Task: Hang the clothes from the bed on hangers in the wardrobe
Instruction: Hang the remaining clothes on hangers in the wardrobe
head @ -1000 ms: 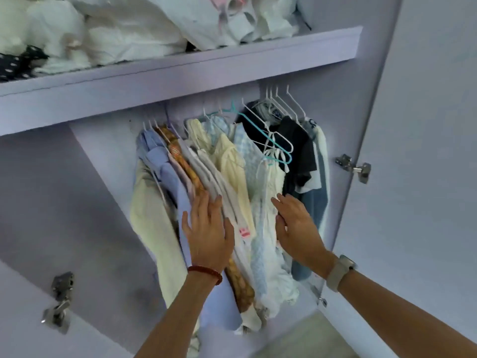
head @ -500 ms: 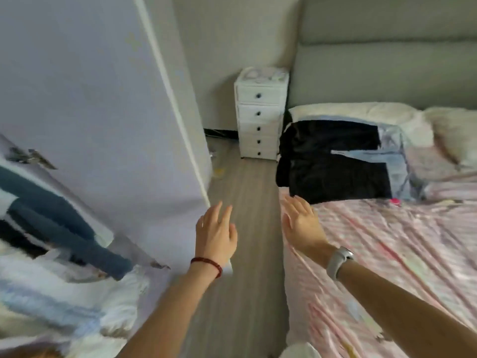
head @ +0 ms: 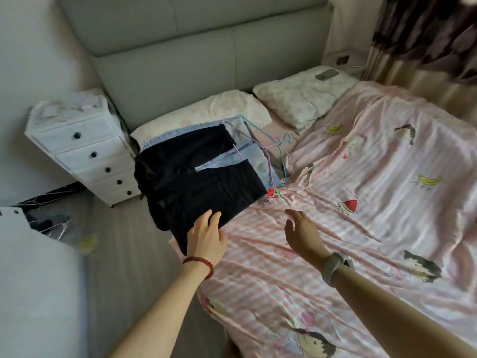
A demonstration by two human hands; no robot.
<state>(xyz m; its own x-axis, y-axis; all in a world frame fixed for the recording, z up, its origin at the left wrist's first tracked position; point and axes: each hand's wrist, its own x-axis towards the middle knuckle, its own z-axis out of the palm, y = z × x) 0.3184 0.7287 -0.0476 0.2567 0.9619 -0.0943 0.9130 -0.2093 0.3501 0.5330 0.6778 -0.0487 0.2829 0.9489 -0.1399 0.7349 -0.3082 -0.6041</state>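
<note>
Two dark garments [head: 196,177] overlie denim [head: 250,151]; left hand [head: 206,239] and right hand [head: 304,233] spread, holding nothing.

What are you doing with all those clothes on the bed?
A person is reaching for the dark clothes stacked at the edge of the bed. The left hand lies open on the stack's near corner, and the right hand hovers open over the pink sheet. Nothing is lifted yet. Blue jeans lie underneath, and wire hangers lie on and beside them.
</note>
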